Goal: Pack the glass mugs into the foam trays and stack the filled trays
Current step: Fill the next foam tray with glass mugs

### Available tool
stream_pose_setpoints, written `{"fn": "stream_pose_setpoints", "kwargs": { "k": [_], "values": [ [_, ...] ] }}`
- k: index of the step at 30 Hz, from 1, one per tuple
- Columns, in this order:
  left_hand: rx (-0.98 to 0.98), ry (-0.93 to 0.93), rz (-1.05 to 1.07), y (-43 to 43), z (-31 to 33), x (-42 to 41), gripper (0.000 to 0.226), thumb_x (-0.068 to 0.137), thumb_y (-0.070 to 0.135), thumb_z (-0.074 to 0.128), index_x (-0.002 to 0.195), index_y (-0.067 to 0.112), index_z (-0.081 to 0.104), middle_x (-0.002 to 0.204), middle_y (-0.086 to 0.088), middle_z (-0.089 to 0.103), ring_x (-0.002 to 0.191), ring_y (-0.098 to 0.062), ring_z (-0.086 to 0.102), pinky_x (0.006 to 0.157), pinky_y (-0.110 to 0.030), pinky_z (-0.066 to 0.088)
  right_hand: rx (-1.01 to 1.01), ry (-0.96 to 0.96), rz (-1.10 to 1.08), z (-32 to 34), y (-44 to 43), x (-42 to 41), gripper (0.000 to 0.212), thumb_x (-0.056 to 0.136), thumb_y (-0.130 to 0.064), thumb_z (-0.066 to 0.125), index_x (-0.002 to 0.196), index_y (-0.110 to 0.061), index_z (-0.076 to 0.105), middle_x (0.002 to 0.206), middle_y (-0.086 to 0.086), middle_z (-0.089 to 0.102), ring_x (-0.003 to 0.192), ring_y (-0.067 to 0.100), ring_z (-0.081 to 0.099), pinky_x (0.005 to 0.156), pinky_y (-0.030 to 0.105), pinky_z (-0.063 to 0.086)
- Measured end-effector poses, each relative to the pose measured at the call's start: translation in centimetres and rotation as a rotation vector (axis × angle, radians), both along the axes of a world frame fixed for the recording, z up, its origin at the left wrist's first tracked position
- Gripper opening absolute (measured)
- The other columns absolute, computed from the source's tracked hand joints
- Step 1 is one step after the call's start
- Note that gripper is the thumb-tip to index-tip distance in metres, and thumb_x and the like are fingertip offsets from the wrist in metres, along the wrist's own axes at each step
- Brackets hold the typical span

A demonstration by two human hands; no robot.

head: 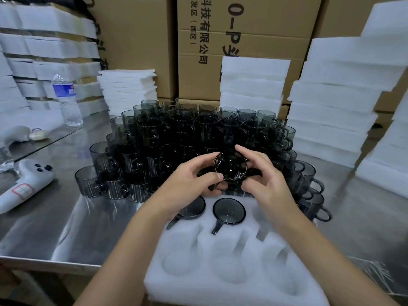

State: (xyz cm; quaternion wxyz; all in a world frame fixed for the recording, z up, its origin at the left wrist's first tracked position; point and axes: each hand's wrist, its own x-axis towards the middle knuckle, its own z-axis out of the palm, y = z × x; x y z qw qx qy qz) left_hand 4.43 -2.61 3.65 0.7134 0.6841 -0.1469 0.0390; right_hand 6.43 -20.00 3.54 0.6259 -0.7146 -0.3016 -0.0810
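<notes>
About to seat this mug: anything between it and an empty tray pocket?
Nothing visible. The held mug hangs over the foam tray's far edge; its three near pockets lie open. Two seated mugs fill far pockets; the right hand partly hides the third.

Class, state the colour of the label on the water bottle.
The label on the water bottle is blue with a red patch; head view.

Both hands, left hand (194,180) and right hand (262,175), grip one dark glass mug (230,165) above foam tray (231,250) at table's (66,217) near edge; two seated mugs (229,211) fill far pockets.
</notes>
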Motion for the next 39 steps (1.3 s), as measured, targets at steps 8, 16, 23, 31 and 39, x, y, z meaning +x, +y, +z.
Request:
{"fn": "stream_pose_setpoints", "kwargs": {
  "k": [8,16,23,31,39],
  "values": [
    [0.026,-0.009,-0.041,-0.1,0.3,-0.2,0.042,0.086,0.017,0.058,0.096,0.056,0.069,0.106,0.014,0.072,0.092,-0.014,0.071,0.072,-0.020,0.055,-0.046,-0.007,-0.020,-0.2,0.0,0.0,0.069,0.080,0.012,0.058,0.126,-0.039,0.051,0.122,-0.008,0.048,0.100,0.011,0.051,0.076,0.021,0.047],
    [0.037,0.030,-0.048,-0.2,-0.1,-0.1,0.041,0.089,0.014,0.065,0.127,0.027,0.057,0.119,-0.001,0.068,0.094,-0.015,0.071,0.077,-0.022,0.055,-0.234,-0.049,-0.219,0.6,-1.1,0.6,0.070,0.062,-0.038,0.079,0.125,-0.046,0.049,0.111,-0.026,0.055,0.095,-0.005,0.055,0.073,0.007,0.041],
    [0.166,0.058,-0.076,-0.1,0.1,-0.3,0.031,0.087,0.019,0.067,0.114,0.031,0.059,0.102,0.013,0.074,0.093,-0.011,0.071,0.074,-0.015,0.053,-0.237,0.140,-0.112,0.9,-6.2,-0.6,0.058,0.061,-0.025,0.084,0.108,-0.049,0.061,0.108,-0.014,0.067,0.077,0.024,0.056,0.069,0.028,0.049],
    [0.204,0.058,-0.020,-0.2,0.2,-0.5,0.024,0.091,0.012,0.061,0.109,0.028,0.064,0.095,0.005,0.076,0.079,-0.012,0.072,0.067,-0.017,0.054,-0.446,0.061,-0.116,-0.1,-8.0,-2.3,0.064,0.054,-0.049,0.077,0.113,-0.058,0.053,0.115,-0.021,0.061,0.107,0.014,0.057,0.095,0.030,0.046],
    [0.208,0.044,0.040,-0.4,0.6,-1.0,0.022,0.092,0.007,0.058,0.107,0.022,0.065,0.092,0.001,0.076,0.067,-0.009,0.069,0.062,-0.017,0.054,-0.513,0.018,-0.173,-0.9,-8.5,-2.3,0.068,0.047,-0.067,0.073,0.112,-0.058,0.052,0.110,-0.026,0.061,0.103,0.002,0.056,0.091,0.027,0.045]
  ]
}}
